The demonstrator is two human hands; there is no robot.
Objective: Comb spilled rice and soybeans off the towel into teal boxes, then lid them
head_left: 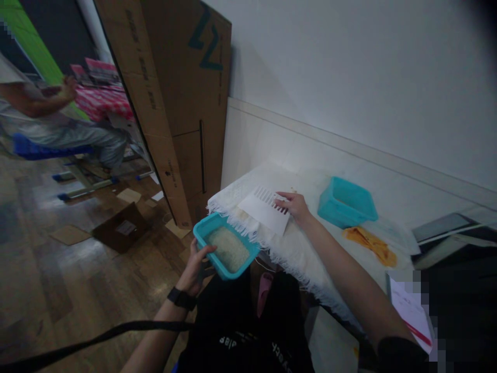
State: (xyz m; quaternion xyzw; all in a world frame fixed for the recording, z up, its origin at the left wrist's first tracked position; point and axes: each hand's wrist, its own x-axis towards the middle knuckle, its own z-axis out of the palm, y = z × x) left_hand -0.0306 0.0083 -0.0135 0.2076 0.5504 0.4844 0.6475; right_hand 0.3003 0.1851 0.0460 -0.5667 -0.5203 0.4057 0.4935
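Note:
My left hand [196, 269] grips the near rim of a teal basket [248, 257] filled with white grains, held just below the table's fringed edge. My right hand [295, 206] pinches a flat white scraper with a comb-like toothed edge [266, 208], which lies on the white fringed cloth [306, 248] covering the table. The scraper sits close to the cloth's edge, right above the basket. A black watch is on my left wrist.
A second teal basket [347, 203] stands further back on the table, with an orange wrapper [370, 244] beside it. Tall cardboard boxes [174, 93] lean against the wall at left. Another person [46, 119] sits far left. Cardboard scraps [118, 228] lie on the wooden floor.

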